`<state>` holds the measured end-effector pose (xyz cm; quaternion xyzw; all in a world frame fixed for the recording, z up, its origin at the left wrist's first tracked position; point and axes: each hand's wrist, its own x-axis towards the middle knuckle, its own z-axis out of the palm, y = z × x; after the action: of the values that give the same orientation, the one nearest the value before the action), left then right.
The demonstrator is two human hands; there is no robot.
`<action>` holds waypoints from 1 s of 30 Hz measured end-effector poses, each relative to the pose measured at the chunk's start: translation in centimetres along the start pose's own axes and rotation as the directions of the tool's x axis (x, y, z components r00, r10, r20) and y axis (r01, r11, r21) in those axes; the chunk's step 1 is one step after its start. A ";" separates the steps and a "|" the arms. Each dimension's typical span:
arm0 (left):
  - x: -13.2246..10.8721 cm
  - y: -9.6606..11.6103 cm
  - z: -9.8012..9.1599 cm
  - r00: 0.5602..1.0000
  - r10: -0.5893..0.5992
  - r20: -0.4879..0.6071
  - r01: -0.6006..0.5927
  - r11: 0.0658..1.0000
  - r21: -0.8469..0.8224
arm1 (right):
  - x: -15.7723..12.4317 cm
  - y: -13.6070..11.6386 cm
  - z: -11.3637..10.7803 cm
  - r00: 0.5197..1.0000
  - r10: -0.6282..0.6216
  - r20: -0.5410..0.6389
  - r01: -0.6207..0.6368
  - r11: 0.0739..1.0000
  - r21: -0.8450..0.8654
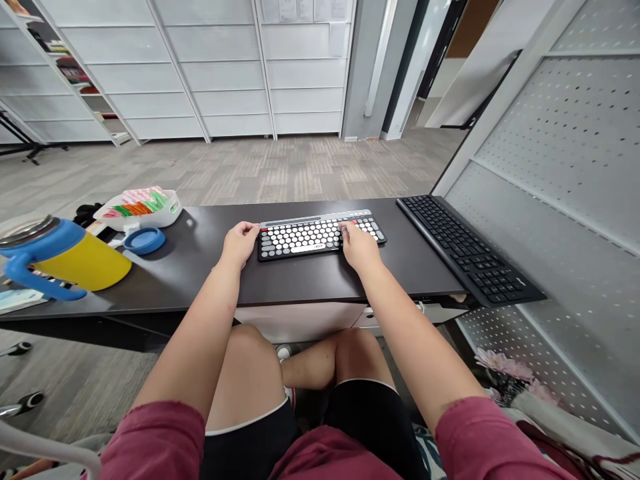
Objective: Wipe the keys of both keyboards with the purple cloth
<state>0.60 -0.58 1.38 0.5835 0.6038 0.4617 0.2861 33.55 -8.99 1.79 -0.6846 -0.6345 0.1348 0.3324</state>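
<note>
A black keyboard [310, 248] with round white and grey keys and a few red ones lies flat on the dark desk in front of me. My left hand [241, 241] is closed at its left edge, fingertips gripping the upper left corner. Over the right part of the keys, my right hand [359, 245] is curled with thumb and fingers together. Whatever those right fingers may hold is hidden or too small to make out.
A longer black keyboard [465, 250] lies at the desk's right end, beside a white perforated panel [575, 133]. To the left are a yellow-and-blue tumbler [85, 257] on its side, a blue lid [144, 240] and a white basket [167, 212] of colourful items.
</note>
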 end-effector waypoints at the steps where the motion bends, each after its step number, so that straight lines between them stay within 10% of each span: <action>1: 0.0 -0.1 0.0 1.000 0.003 0.002 -0.003 1.000 -0.005 | -0.1 0.0 0.0 0.998 -0.050 0.033 0.049 0.998 0.039; 11: 0.5 -0.8 0.0 1.000 0.018 0.003 -0.017 0.999 -0.033 | -0.6 0.2 -0.2 0.965 -0.263 -0.009 0.251 0.911 0.328; 30: 0.3 -0.4 0.1 1.000 0.029 0.008 -0.028 1.000 -0.013 | -0.3 -1.1 1.5 0.987 -0.159 -0.004 0.157 0.982 -0.104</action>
<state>0.52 -0.23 1.04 0.5921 0.5912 0.4672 0.2857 31.71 -8.88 1.34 -0.6492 -0.6909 0.0707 0.3102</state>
